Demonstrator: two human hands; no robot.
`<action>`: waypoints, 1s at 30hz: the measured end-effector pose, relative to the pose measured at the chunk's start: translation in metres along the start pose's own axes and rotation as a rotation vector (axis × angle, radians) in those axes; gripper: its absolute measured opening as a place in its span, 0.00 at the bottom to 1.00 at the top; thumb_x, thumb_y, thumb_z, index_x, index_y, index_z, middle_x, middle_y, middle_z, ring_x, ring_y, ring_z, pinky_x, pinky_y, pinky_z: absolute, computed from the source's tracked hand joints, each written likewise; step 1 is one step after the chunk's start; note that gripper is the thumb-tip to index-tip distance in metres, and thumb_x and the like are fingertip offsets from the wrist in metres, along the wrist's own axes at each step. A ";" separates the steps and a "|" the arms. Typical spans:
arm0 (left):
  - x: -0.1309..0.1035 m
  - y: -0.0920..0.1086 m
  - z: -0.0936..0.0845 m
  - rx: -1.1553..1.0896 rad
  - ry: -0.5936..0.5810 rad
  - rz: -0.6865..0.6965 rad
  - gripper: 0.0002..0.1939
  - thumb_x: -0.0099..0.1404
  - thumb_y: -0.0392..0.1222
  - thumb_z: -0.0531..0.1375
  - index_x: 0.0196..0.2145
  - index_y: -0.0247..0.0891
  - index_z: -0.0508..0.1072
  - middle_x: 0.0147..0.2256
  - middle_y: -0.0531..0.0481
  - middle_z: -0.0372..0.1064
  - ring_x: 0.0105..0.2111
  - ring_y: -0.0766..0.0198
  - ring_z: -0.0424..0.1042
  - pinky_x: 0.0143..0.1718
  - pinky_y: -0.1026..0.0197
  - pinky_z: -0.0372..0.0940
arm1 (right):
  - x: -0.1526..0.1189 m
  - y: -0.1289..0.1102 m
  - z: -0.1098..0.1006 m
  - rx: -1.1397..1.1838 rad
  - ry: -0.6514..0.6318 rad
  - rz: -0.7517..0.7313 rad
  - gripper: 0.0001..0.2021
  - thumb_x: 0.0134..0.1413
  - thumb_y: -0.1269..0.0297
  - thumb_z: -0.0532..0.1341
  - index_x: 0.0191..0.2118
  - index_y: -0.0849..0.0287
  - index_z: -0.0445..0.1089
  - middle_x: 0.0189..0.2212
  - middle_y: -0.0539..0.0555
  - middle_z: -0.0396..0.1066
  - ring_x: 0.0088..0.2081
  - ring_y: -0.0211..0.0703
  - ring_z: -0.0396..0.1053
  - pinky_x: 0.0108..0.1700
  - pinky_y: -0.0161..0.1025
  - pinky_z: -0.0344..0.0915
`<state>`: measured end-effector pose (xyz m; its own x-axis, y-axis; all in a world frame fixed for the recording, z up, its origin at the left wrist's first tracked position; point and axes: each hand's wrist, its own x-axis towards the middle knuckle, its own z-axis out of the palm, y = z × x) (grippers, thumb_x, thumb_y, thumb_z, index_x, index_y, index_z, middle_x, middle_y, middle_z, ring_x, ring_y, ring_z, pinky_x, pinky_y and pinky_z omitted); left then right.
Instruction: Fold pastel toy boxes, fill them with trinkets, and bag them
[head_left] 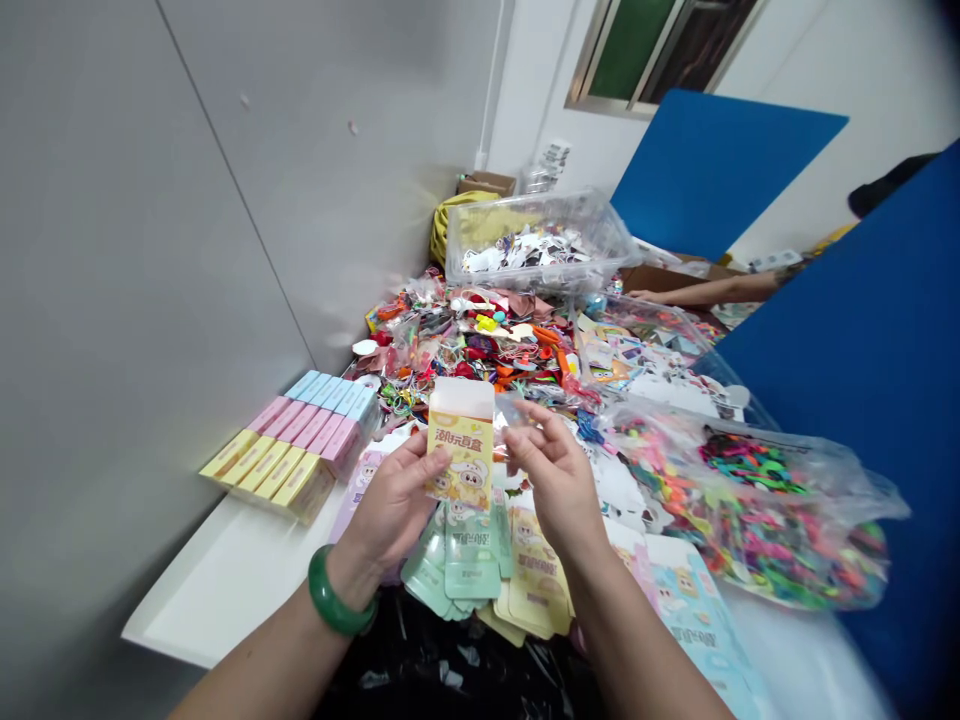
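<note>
While the left hand has thumb and fingers clamped on the yellow cartoon-print carton, white top flap up, squeezing too hard could crease the thin card or pinch the mouth narrow. Right hand has thumb and fingertips closed on a small clear packet just beside the carton, so a light grip on slick film could drop it into the loose trinket pile behind, hard to pick out; low wrists could also snag the fanned green cartons below.
</note>
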<state>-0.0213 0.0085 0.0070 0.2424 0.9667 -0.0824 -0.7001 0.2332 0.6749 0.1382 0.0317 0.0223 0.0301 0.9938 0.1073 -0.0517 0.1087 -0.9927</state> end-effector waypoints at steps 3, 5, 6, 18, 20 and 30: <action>-0.002 -0.002 0.002 -0.020 -0.002 -0.015 0.14 0.63 0.34 0.60 0.48 0.36 0.70 0.46 0.44 0.76 0.49 0.52 0.73 0.51 0.51 0.68 | -0.006 0.005 0.003 0.029 0.124 -0.123 0.19 0.54 0.62 0.60 0.52 0.52 0.59 0.24 0.45 0.66 0.22 0.36 0.63 0.24 0.33 0.60; -0.003 -0.002 0.002 -0.015 -0.016 -0.022 0.15 0.63 0.35 0.60 0.49 0.35 0.70 0.46 0.43 0.75 0.48 0.51 0.73 0.50 0.51 0.68 | -0.010 0.008 0.004 -0.060 0.162 -0.249 0.10 0.56 0.65 0.58 0.44 0.52 0.62 0.26 0.47 0.66 0.25 0.37 0.65 0.26 0.34 0.62; -0.004 -0.003 0.001 -0.009 -0.025 -0.027 0.16 0.63 0.35 0.60 0.49 0.35 0.70 0.46 0.42 0.75 0.48 0.51 0.73 0.49 0.51 0.68 | -0.012 0.009 0.003 -0.131 0.158 -0.300 0.05 0.57 0.66 0.57 0.40 0.52 0.64 0.28 0.48 0.67 0.26 0.37 0.66 0.28 0.35 0.62; -0.006 -0.003 0.000 -0.036 -0.069 -0.043 0.15 0.64 0.36 0.59 0.49 0.38 0.71 0.45 0.46 0.76 0.46 0.54 0.74 0.47 0.55 0.70 | -0.014 0.008 -0.004 -0.369 -0.099 -0.216 0.19 0.56 0.66 0.58 0.53 0.52 0.69 0.46 0.56 0.70 0.42 0.44 0.69 0.40 0.41 0.67; -0.004 -0.004 0.000 -0.043 -0.083 -0.046 0.16 0.62 0.38 0.60 0.49 0.39 0.72 0.44 0.47 0.77 0.47 0.53 0.74 0.48 0.55 0.69 | -0.012 0.006 -0.007 -0.419 -0.152 -0.204 0.21 0.50 0.66 0.62 0.52 0.51 0.70 0.52 0.56 0.67 0.49 0.48 0.67 0.44 0.43 0.67; -0.003 -0.010 -0.010 0.022 -0.109 -0.073 0.16 0.57 0.40 0.65 0.44 0.38 0.74 0.44 0.45 0.77 0.45 0.51 0.75 0.46 0.53 0.69 | -0.017 -0.002 -0.013 -0.610 -0.307 -0.235 0.11 0.56 0.68 0.56 0.41 0.55 0.74 0.34 0.52 0.75 0.35 0.43 0.71 0.39 0.39 0.65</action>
<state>-0.0218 0.0048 -0.0063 0.3647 0.9296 -0.0526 -0.6636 0.2991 0.6857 0.1513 0.0146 0.0216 -0.3145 0.9177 0.2430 0.4907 0.3762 -0.7859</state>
